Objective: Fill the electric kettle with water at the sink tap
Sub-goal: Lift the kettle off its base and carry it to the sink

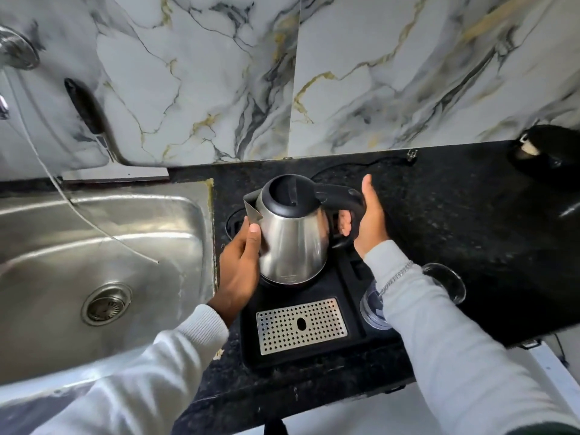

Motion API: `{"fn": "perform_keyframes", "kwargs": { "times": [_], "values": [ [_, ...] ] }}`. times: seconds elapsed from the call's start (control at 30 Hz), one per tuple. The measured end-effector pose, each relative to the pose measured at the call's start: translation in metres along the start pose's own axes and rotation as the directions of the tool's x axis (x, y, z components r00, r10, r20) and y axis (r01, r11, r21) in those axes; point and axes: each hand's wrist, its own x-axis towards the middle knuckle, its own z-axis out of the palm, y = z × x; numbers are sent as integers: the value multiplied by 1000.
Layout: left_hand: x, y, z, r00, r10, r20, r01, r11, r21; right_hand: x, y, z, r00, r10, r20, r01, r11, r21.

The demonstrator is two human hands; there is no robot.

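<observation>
A steel electric kettle (293, 243) with a black lid and black handle stands on a black tray (351, 343) on the dark counter, its lid closed and its spout pointing left. My right hand (368, 219) is wrapped around the handle. My left hand (240, 265) rests against the kettle's left side, thumb just under the spout. The steel sink (94, 243) lies to the left, with its drain (106, 304) near the front. The tap (14, 54) is fixed on the wall at the far upper left, only partly in view.
A perforated metal drip grate (301, 326) sits in the tray in front of the kettle. Two glasses (447, 282) stand by my right sleeve. A knife with a black handle (86, 108) leans at the wall behind the sink. A black object (547, 152) and a cord lie at the back right.
</observation>
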Motion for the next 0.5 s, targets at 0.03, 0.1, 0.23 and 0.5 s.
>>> {"fn": "perform_keyframes", "kwargs": {
  "times": [0.03,0.1,0.23,0.5],
  "values": [
    [1,2,0,1000,-13,-17,13,1000,-13,-1,-2,3,1000,-22,13,22,999,-24],
    [1,3,0,999,-39,-34,37,997,-61,-6,-6,8,998,-57,11,57,997,-60],
    [3,13,-12,999,-8,-36,6,998,-62,-14,-17,24,992,-122,-32,120,992,-49],
    [22,75,-62,975,58,-213,-83,990,-113,-29,-24,89,981,-172,-89,181,979,93]
  ]
}}
